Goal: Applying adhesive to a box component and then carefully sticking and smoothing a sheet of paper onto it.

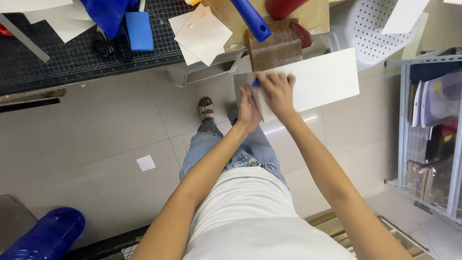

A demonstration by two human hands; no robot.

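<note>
1. Left hand (248, 110) – edge-on to the camera, fingers straight and pressed against the near left end of a white sheet (322, 79); whether those fingers actually pinch the sheet cannot be told.
2. Right hand (277, 91) – spread flat on top of the same sheet, fingers fanned toward the tabletop, closed around nothing that shows.
3. Small blue object (255, 83) peeking out between the two hands (too little visible to tell its kind).
4. White sheet held out in the air over the tiled floor (110, 125), just in front of the tabletop edge, long side running off to the right.
5. Beyond the sheet: a brown tape-wrapped block (275, 48) with a blue handle (251, 19) lying across it.
6. Further left on the dark gridded cutting mat (72, 60): loose pale paper squares (203, 33), a blue flat case (139, 30) and a black pair of glasses (107, 48).
7. On the floor: a small white paper scrap (146, 162), a sandalled foot (206, 109) and, at the lower left corner, a blue cylinder (45, 236).
8. At the right edge: a grey shelf rack (403, 120) filled with bagged goods; above it, a white perforated chair (370, 33).
</note>
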